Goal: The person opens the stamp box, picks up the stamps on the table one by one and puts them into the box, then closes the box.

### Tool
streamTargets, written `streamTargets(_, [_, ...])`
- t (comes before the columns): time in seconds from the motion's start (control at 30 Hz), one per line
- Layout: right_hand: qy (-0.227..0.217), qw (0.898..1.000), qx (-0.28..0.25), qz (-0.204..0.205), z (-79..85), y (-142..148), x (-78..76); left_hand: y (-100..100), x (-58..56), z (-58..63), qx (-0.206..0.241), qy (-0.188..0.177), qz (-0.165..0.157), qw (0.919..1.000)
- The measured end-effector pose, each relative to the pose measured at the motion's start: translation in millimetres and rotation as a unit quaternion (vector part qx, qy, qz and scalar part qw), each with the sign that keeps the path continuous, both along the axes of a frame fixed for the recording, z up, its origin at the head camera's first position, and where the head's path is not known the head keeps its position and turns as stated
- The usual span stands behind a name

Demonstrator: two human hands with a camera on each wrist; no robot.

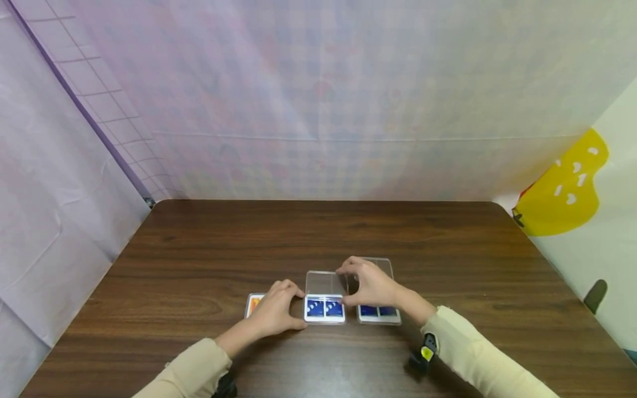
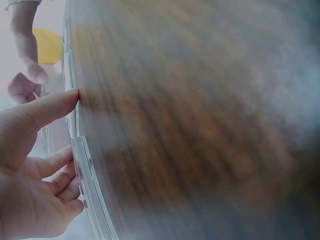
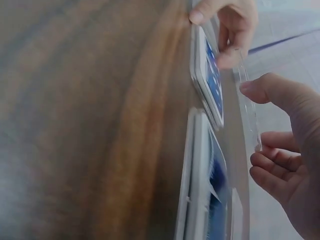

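A flat white case (image 1: 325, 319) with blue and white pictures lies on the table, its clear hinged lid (image 1: 318, 283) raised at the back. My left hand (image 1: 272, 310) holds this case by its left end, thumb at the front corner and index finger farther back. With thumb and fingers my right hand (image 1: 370, 284) pinches the edge of the raised lid, which the right wrist view also shows between the fingertips. Beneath the right hand is a second case (image 1: 379, 319) with dark blue pictures and its own lid up, partly hidden. An orange-pictured case (image 1: 252, 303) is mostly covered by the left hand.
The dark wood table (image 1: 209, 237) has a hanging cloth (image 1: 323, 110) right behind its back edge. Another pale cloth (image 1: 50, 221) hangs along the left side. A black band with a yellow piece (image 1: 427, 352) is on the right wrist.
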State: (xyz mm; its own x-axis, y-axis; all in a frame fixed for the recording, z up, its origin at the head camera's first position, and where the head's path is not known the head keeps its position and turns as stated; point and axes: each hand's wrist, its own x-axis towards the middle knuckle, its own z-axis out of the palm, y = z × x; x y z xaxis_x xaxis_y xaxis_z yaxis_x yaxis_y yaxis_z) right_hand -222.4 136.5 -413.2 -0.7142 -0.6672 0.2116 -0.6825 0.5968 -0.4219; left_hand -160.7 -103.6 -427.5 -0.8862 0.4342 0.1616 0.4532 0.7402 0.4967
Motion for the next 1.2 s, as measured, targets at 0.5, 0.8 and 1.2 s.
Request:
streamTargets(0.5, [-0.013,1.000,0.003,0.022,-9.0,-3,24.4,0,0.3,1.5,0.001,-0.008,0.001,1.0000])
streamTargets(0.8, [-0.006,1.000,0.006,0.029,-14.1,-4,25.8,0,0.5,1.8,0.001,-0.004,0.000,1.0000])
streamTargets(1.2, [0.007,0.999,0.022,0.031,-14.9,-5,26.7,0,0.5,1.9,-0.003,-0.005,-0.002,1.0000])
